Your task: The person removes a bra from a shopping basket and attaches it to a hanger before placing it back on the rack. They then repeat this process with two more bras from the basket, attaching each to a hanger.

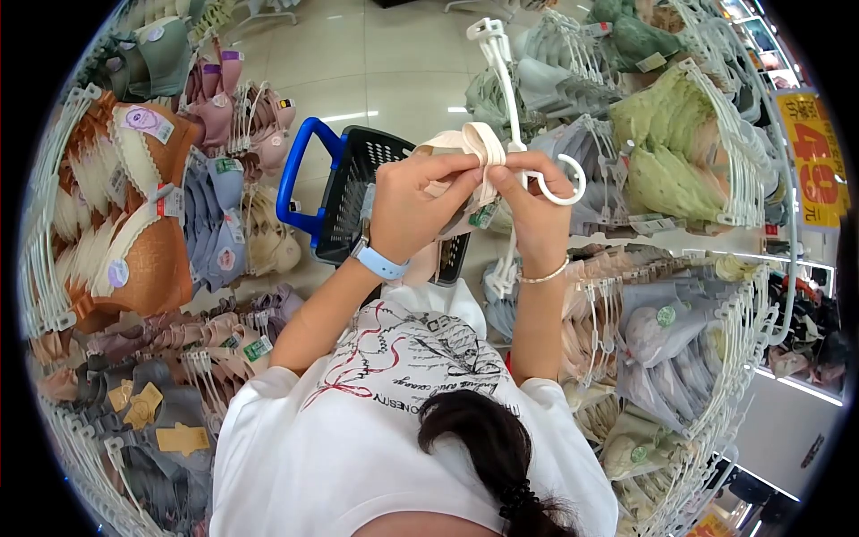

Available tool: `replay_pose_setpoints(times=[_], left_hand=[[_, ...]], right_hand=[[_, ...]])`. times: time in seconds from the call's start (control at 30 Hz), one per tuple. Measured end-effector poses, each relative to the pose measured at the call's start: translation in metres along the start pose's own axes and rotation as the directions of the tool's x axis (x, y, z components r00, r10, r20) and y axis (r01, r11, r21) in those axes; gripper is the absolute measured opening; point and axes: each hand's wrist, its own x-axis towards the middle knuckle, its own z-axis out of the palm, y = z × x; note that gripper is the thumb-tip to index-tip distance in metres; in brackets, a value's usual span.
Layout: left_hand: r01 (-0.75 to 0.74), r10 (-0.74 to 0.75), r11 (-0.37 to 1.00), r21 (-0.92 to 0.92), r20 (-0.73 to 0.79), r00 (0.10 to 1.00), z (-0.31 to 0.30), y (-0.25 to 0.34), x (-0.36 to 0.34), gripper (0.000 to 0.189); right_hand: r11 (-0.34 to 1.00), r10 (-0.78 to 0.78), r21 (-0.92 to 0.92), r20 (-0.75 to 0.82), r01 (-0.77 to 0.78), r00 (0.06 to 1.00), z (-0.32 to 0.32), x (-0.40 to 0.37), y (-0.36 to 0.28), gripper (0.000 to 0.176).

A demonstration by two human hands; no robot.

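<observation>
In front of my chest, both hands hold a cream bra. My left hand (420, 201), with a light-blue watch on its wrist, pinches the bra's strap (483, 141) between thumb and fingertips. Close beside it, my right hand (535, 210) pinches the same strap with thumb and forefinger. A white plastic hanger (510, 98) passes through my right hand, its hook (577, 183) curving out to the right and one clip end pointing up. A green tag (483, 215) hangs under the fingers. The cups are largely hidden behind my left hand and wrist.
A black shopping basket (353, 170) with a blue handle (288, 183) stands behind my left hand. Racks of hanging bras line both sides, with orange bras (157, 251) at left and green bras (676, 152) at right. A yellow price sign (814, 157) hangs far right.
</observation>
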Motion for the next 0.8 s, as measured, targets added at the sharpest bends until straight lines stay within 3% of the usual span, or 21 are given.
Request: replay_pose_setpoints(times=[0.1, 0.2, 0.33, 0.43, 0.53, 0.67, 0.73, 0.8], left_hand=[[-0.127, 0.122, 0.987, 0.103, 0.048, 0.991, -0.007, 0.004, -0.001, 0.015], [-0.258, 0.241, 0.946, 0.197, 0.109, 0.965, -0.013, 0.003, 0.000, 0.014], [-0.266, 0.246, 0.947, 0.179, 0.127, 0.961, -0.018, 0.003, -0.001, 0.013], [-0.178, 0.160, 0.980, 0.086, 0.180, 0.971, -0.020, 0.001, -0.001, 0.014], [-0.211, 0.190, 0.970, 0.119, 0.163, 0.968, -0.021, -0.004, -0.002, 0.013], [-0.025, 0.020, 0.999, 0.032, 0.139, 0.990, -0.025, -0.006, -0.008, 0.014], [-0.244, 0.231, 0.961, 0.133, 0.108, 0.967, -0.028, -0.016, -0.011, 0.008], [-0.268, 0.258, 0.929, 0.255, 0.074, 0.963, -0.033, -0.015, -0.015, 0.007]], right_hand=[[0.997, -0.068, 0.038, -0.110, 0.073, 0.992, 0.010, -0.004, 0.000, 0.012], [0.996, -0.088, 0.017, -0.118, 0.091, 0.989, 0.011, -0.005, 0.001, 0.014], [0.988, -0.074, 0.127, -0.142, 0.092, 0.987, 0.016, -0.007, 0.006, 0.016], [0.983, -0.020, 0.175, -0.162, 0.049, 0.987, 0.018, -0.007, 0.008, 0.019], [0.991, 0.032, 0.136, -0.123, -0.015, 0.992, 0.019, -0.008, 0.012, 0.021], [0.999, -0.039, -0.001, -0.077, 0.039, 0.996, 0.019, -0.007, 0.021, 0.023], [0.999, -0.023, -0.049, -0.010, 0.022, 1.000, 0.018, -0.008, 0.022, 0.023], [0.962, -0.054, -0.268, -0.007, 0.050, 0.999, 0.019, -0.008, 0.026, 0.028]])
